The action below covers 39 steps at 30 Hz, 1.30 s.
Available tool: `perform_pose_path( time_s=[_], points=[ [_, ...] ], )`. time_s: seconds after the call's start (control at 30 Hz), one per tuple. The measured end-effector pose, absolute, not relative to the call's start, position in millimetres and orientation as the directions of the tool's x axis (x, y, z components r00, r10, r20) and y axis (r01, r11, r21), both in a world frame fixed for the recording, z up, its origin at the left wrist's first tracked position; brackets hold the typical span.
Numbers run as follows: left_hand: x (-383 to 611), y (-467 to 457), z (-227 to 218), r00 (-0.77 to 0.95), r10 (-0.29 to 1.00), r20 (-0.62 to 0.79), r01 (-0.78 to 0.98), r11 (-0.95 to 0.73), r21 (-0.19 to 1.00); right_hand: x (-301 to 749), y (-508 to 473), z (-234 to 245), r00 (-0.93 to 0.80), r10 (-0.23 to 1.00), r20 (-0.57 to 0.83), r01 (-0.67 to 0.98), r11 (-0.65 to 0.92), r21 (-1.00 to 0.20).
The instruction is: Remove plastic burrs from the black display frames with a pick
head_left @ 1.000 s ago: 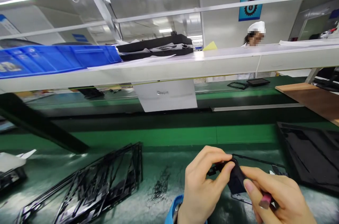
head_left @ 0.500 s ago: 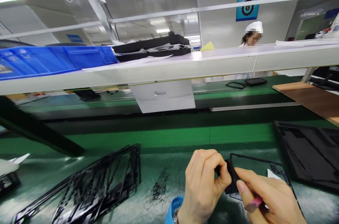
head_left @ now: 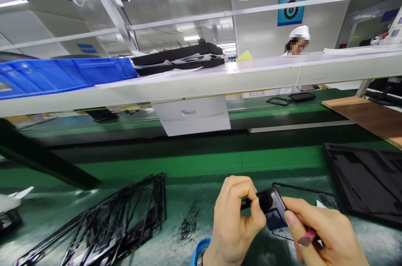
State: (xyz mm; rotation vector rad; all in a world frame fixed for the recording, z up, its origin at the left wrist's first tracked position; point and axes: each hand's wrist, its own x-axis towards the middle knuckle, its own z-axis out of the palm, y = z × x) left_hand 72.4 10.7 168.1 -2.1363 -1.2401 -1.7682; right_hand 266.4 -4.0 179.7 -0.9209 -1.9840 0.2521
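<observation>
My left hand point(head_left: 234, 220) is curled, its thumb and fingers pinching the left end of a small black plastic part point(head_left: 272, 211). My right hand point(head_left: 320, 234) grips the same part from the right and also holds a small pink-handled tool point(head_left: 306, 238) between its fingers. Both hands hover low over the green bench, just in front of a thin black frame point(head_left: 306, 192) lying flat there.
A pile of black plastic frames point(head_left: 103, 224) lies at lower left, with black trimmings point(head_left: 188, 224) beside it. A black tray point(head_left: 367, 180) sits at right. A white shelf point(head_left: 201, 83) carries a blue bin point(head_left: 59, 75). A capped co-worker point(head_left: 297, 40) stands beyond.
The black part has turned in my fingers so its flat glossy face shows. My left thumb shifted over its left end. The view drifted slightly left.
</observation>
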Motion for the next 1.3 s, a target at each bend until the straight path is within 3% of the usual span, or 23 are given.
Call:
perform_pose_path(
  time_s=[0.23, 0.47, 0.63, 0.8, 1.07, 1.3],
  points=[
    [80, 6, 164, -0.081, 0.524, 0.848, 0.333, -0.788, 0.519, 262, 1, 175, -0.342, 0.649, 0.68, 0.441, 0.749, -0.494],
    [95, 4, 168, -0.218, 0.527, 0.821, 0.148, -0.814, 0.562, 260, 1, 175, -0.324, 0.663, 0.675, 0.43, 0.739, -0.519],
    [94, 3, 171, -0.256, 0.602, 0.756, -0.013, -0.785, 0.62, 264, 0, 176, -0.313, 0.68, 0.664, 0.445, 0.722, -0.529],
    [83, 3, 169, -0.222, 0.616, 0.756, 0.166, -0.74, 0.652, 267, 1, 175, -0.308, 0.69, 0.655, 0.485, 0.706, -0.516],
    [69, -4, 172, -0.122, 0.611, 0.782, 0.514, -0.635, 0.576, 266, 2, 172, -0.241, 0.745, 0.622, 0.464, 0.652, -0.6],
    [66, -5, 162, 0.03, 0.576, 0.817, 0.686, -0.607, 0.402, 271, 8, 174, -0.286, 0.657, 0.697, 0.519, 0.718, -0.464]
  ],
)
